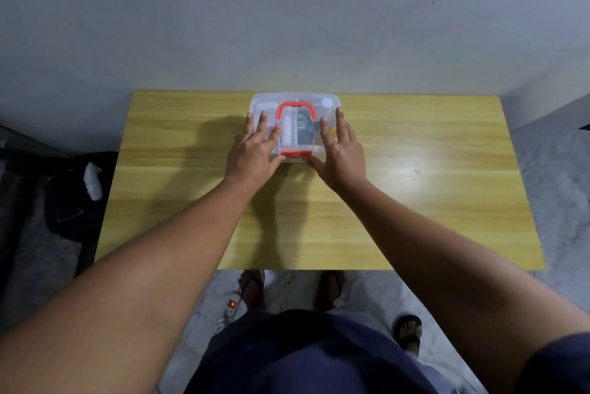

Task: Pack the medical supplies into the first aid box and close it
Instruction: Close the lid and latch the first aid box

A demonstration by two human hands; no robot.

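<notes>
A clear plastic first aid box (pixel 295 99) with a red handle (pixel 295 107) and a red front latch (pixel 297 154) stands at the far middle of the wooden table (pixel 415 202). Its lid is down. White supplies and a dark packet show through the lid. My left hand (pixel 253 151) lies flat on the lid's left side, fingers spread, thumb by the latch. My right hand (pixel 340 149) lies flat on the lid's right side, thumb at the latch's other end.
A grey wall rises right behind the table. Dark bags and a white object (pixel 91 181) sit on the floor to the left. A power strip (pixel 231 307) with a lit red switch lies under the table's near edge, beside my feet.
</notes>
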